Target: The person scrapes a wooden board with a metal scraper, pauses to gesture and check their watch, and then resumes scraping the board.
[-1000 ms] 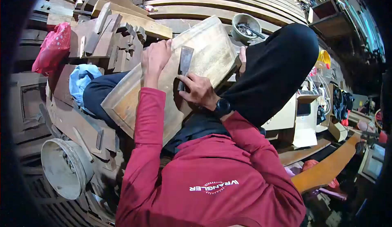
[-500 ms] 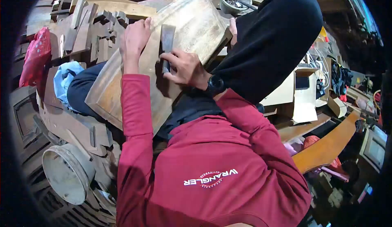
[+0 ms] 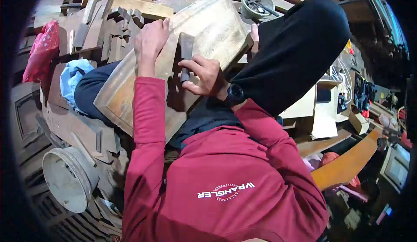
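Note:
A wooden panel (image 3: pixel 213 22) with a bevelled border lies tilted across my legs, pale at its far end and browner near me. My left hand (image 3: pixel 151 40) is closed over its left edge, the fingertips hidden. In my right hand (image 3: pixel 204 74), which wears a dark watch (image 3: pixel 235 94), is a flat, tapered grey hand tool (image 3: pixel 186 46). Thumb and fingers pinch its narrower near end, and the wider end points away from me over the panel. A dark shadow falls on the wood to the tool's left.
Wood offcuts (image 3: pixel 93 22) are piled at the left, by a red bag (image 3: pixel 42 53). A dirty white bucket (image 3: pixel 67 179) stands at lower left. Beyond the panel is a bowl of small dark pieces (image 3: pixel 258 5). An orange-brown board (image 3: pixel 347 161) lies at the right.
The whole view has shifted slightly, so the panel and both hands appear a little further right. Over the panel, the tool and my right hand have moved slightly toward me. Both grips stay the same.

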Tool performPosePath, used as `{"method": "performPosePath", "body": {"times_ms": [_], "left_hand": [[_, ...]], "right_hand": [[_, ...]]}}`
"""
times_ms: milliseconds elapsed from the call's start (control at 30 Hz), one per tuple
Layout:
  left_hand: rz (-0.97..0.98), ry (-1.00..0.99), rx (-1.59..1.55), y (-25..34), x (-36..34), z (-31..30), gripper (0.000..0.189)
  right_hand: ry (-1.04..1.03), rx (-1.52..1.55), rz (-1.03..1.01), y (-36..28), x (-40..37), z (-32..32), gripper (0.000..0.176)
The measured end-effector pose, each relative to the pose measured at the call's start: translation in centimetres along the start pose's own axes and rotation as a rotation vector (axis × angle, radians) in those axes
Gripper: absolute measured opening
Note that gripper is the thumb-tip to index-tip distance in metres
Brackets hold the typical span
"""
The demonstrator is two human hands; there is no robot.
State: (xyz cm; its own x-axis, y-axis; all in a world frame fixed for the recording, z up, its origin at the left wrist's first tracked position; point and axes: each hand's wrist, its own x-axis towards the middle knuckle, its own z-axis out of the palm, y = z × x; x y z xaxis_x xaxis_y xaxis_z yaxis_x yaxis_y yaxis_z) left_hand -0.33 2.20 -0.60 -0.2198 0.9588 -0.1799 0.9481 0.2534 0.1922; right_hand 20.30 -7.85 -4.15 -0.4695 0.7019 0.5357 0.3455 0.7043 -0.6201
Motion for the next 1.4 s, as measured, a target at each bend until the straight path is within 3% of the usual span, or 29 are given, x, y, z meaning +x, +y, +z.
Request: {"method": "performPosePath", "body": {"times_ms": [133, 267, 400, 533, 667, 800, 1033, 1200, 1300, 1400], "left_hand": [[0.008, 0.006, 0.003, -0.3, 0.3, 0.4, 0.055], [0.012, 0.022, -0.005, 0.0, -0.4, 0.0, 0.056], [0.025, 0.047, 0.0, 0.4, -0.8, -0.5, 0.052], [0.013, 0.012, -0.008, 0.0, -0.4, -0.5, 0.057], [0.012, -0.002, -0.016, 0.0, -0.5, -0.5, 0.055], [0.014, 0.041, -0.039, 0.3, -0.4, -0.4, 0.054], [0.042, 0.054, -0.062, 0.0, -0.5, -0.2, 0.052], [0.044, 0.078, -0.075, 0.0, -0.7, -0.2, 0.052], [0.043, 0.085, -0.093, 0.0, -0.7, -0.2, 0.053], [0.006, 0.023, -0.088, 0.0, -0.7, -0.6, 0.054]], "right_hand": [[-0.037, -0.068, 0.03, 0.7, -0.3, 1.3, 0.049], [0.006, 0.061, 0.034, -0.6, 0.0, -0.5, 0.049], [-0.021, -0.085, 0.019, 0.9, -0.5, 1.5, 0.051], [0.028, 0.058, -0.002, -0.5, -0.2, -0.4, 0.052], [0.022, -0.071, 0.018, 1.1, -0.4, 1.8, 0.051], [-0.002, 0.081, 0.047, -0.2, -0.3, -0.1, 0.052], [-0.012, 0.032, 0.008, 0.1, -0.4, 0.5, 0.052], [0.007, -0.009, 0.166, 0.2, 0.3, 1.5, 0.048], [0.087, 0.029, 0.039, 0.4, -0.1, 0.8, 0.051], [0.015, 0.069, 0.104, 0.0, 0.1, 0.7, 0.05]]}}
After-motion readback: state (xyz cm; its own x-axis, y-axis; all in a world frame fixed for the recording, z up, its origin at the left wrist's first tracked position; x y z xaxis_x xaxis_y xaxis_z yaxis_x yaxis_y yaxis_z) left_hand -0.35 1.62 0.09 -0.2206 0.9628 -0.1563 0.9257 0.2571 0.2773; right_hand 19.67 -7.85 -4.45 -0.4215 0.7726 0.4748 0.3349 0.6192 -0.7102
